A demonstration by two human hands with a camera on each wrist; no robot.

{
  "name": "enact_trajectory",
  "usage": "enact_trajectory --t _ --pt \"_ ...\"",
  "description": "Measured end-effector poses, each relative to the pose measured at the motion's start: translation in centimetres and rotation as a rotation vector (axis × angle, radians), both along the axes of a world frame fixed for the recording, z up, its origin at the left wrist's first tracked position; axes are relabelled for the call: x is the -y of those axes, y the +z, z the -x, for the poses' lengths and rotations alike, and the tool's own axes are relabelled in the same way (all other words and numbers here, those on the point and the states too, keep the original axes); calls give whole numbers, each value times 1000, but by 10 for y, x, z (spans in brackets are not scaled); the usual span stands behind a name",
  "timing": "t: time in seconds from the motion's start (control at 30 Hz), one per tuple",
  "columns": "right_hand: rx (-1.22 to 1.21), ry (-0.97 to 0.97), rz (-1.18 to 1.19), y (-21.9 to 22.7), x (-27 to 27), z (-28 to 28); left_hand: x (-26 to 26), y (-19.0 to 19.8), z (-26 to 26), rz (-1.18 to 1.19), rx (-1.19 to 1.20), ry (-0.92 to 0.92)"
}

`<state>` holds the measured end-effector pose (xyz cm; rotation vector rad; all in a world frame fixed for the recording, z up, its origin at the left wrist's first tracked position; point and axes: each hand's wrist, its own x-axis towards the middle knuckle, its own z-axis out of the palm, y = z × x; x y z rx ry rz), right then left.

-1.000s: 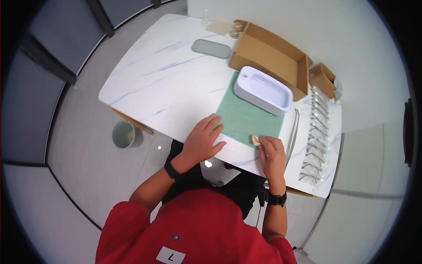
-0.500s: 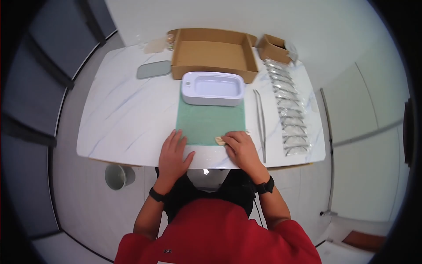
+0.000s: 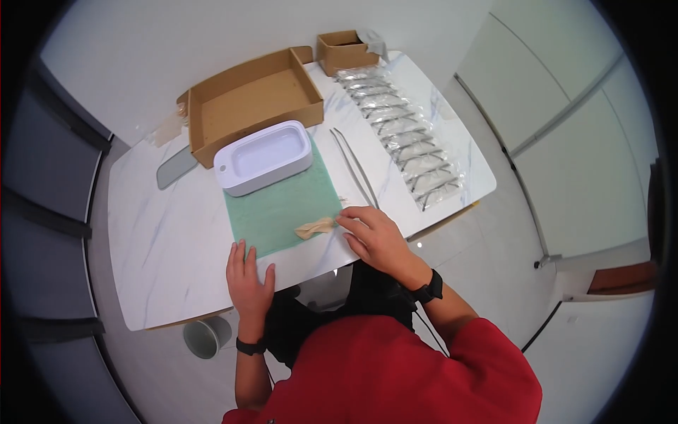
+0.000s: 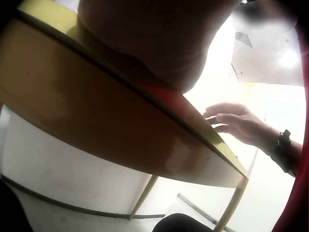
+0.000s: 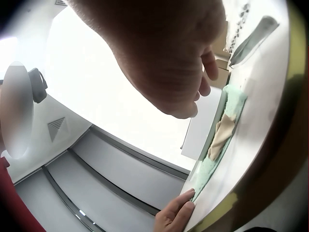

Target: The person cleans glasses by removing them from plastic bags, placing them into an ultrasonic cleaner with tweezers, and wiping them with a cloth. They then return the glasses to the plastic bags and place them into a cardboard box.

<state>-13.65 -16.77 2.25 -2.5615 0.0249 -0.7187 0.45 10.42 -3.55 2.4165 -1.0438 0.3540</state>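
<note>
A small beige cloth (image 3: 314, 227) lies crumpled on the near right part of a green towel (image 3: 282, 208). Just right of it is my right hand (image 3: 376, 239), its fingers loosely bent and apart from the cloth in the right wrist view. My left hand (image 3: 251, 286) rests at the towel's near left corner with fingers fairly straight. On the far part of the towel stands a white oblong basin-like device (image 3: 265, 180) with a recessed top. Long metal tweezers (image 3: 355, 168) lie right of the towel.
Several pairs of glasses (image 3: 402, 134) in clear bags form a row on the right. Behind the device is an open cardboard box (image 3: 258, 102), with a smaller box (image 3: 346, 56) farther right. A grey lid-like piece (image 3: 176, 168) lies left; a bin (image 3: 205, 337) stands on the floor.
The head view has turned to the right. My right hand has let go of the beige cloth, which now lies more spread out. My left hand stays by the towel's near left edge.
</note>
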Motion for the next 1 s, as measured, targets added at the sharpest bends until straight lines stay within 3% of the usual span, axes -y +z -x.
enact_trajectory --t 0.6,0.7,0.87,1.0 --pt "3 -123 -33 -3 15 48 1 0 1 -41 24 -14" --pt "43 -204 -71 -2 33 59 1 0 1 -41 27 -17" --pt "186 -530 -321 -5 89 86 1 -1 0 -38 28 -21" --pt "262 -686 -476 -13 127 109 1 -1 0 -36 24 -20"
